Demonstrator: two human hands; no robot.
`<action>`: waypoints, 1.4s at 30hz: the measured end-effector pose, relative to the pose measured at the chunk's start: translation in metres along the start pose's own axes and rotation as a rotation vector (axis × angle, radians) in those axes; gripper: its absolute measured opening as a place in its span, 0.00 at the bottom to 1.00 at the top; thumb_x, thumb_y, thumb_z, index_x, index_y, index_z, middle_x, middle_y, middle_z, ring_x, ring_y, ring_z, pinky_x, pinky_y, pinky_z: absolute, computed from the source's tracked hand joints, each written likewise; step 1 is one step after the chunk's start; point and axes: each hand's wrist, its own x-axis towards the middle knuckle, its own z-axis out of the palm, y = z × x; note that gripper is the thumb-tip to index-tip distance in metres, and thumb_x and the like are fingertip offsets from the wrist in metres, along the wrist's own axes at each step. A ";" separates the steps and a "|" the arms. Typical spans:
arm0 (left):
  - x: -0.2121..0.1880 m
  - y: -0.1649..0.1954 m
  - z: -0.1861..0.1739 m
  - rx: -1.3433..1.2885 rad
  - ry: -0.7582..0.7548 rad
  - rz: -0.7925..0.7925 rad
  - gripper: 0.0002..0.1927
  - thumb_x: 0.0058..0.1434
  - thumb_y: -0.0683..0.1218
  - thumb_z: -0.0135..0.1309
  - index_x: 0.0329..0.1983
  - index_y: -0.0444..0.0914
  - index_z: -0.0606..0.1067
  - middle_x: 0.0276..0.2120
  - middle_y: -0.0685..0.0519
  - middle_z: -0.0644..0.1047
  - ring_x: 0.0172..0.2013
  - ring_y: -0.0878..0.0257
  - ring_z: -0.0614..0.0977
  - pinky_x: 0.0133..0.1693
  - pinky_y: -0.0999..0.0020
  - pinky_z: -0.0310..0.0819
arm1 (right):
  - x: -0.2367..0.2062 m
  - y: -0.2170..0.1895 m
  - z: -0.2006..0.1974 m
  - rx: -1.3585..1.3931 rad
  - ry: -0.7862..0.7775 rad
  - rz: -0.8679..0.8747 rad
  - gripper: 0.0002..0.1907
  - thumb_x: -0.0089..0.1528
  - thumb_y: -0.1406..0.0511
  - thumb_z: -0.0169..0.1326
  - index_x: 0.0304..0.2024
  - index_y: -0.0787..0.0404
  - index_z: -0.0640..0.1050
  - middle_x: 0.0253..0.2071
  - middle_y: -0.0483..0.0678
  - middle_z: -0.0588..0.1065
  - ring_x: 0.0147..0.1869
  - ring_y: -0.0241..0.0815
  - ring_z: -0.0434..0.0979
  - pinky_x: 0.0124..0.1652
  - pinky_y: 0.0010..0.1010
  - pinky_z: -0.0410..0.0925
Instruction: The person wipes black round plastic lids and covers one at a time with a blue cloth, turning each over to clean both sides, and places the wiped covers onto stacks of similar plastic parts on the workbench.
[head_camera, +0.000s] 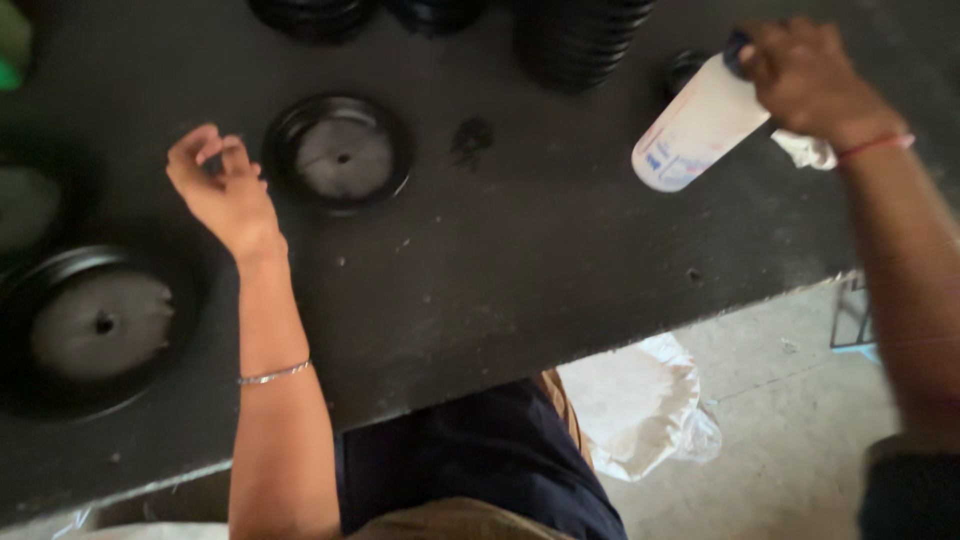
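My right hand (805, 75) grips the top of a white plastic spray bottle (695, 130) and holds it tilted above the dark worktable (520, 260); a bit of white cloth (808, 150) shows under that wrist. My left hand (218, 185) hovers over the table with fingers loosely curled and nothing in it, just left of a round black disc with a grey centre and a small hole (340, 152). A larger disc of the same kind (95, 325) lies at the table's left edge.
Stacks of black ribbed round parts (580, 40) and other dark rings (315, 15) stand along the far edge. A dark smudge (470, 140) marks the table. Below the near edge lie a concrete floor and a crumpled clear plastic bag (645, 405).
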 end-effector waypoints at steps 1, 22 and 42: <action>0.001 0.000 0.000 0.026 0.007 -0.002 0.11 0.73 0.34 0.52 0.54 0.39 0.69 0.52 0.56 0.68 0.42 0.70 0.77 0.38 0.76 0.75 | 0.001 -0.002 -0.004 -0.118 0.021 -0.058 0.20 0.79 0.59 0.43 0.63 0.64 0.77 0.57 0.68 0.73 0.59 0.70 0.70 0.54 0.55 0.67; 0.006 0.010 -0.007 0.035 0.068 -0.074 0.07 0.72 0.38 0.53 0.52 0.38 0.73 0.46 0.55 0.74 0.32 0.72 0.75 0.33 0.77 0.75 | 0.007 0.013 0.019 1.021 0.531 0.628 0.17 0.73 0.54 0.50 0.51 0.59 0.80 0.40 0.49 0.83 0.39 0.44 0.81 0.34 0.33 0.68; 0.016 0.006 -0.009 -0.299 0.093 -0.123 0.05 0.68 0.43 0.52 0.45 0.37 0.73 0.39 0.54 0.74 0.31 0.68 0.77 0.28 0.75 0.71 | 0.012 -0.001 0.021 -0.129 0.436 0.326 0.16 0.72 0.56 0.51 0.38 0.60 0.81 0.35 0.55 0.79 0.38 0.55 0.79 0.39 0.45 0.72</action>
